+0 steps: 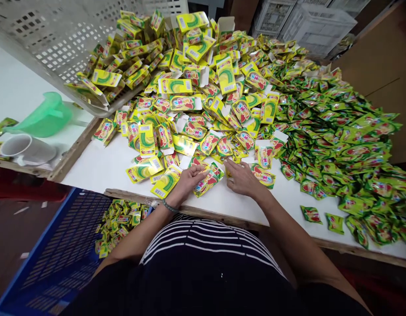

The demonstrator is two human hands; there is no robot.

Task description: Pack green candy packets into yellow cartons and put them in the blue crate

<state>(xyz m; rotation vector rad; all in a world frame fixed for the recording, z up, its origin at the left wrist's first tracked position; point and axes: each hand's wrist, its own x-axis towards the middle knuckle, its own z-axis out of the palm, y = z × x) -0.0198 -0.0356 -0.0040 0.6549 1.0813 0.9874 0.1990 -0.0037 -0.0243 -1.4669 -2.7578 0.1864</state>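
Observation:
My left hand [189, 181] is closed, thumb on top, on a shiny green and red candy packet [209, 179] just above the table's front edge. To its right, my right hand [243, 179] has its fingers curled down at the near edge of the box pile. A bit of yellow shows under those fingertips, but what they hold is hidden. Small yellow printed cartons [186, 145], several with white end flaps open, are heaped right beyond both hands. Beside my left hand lies a yellow carton [166, 181] with its barcode up. Another carton [265, 176] lies by my right hand.
A big heap of green packets [334, 140] covers the table's right side. At the back left, a tipped white crate [58, 48] spills cartons. A blue basket [35, 263] with filled cartons stands below, left. A green scoop [45, 115] and white mug [28, 148] lie far left.

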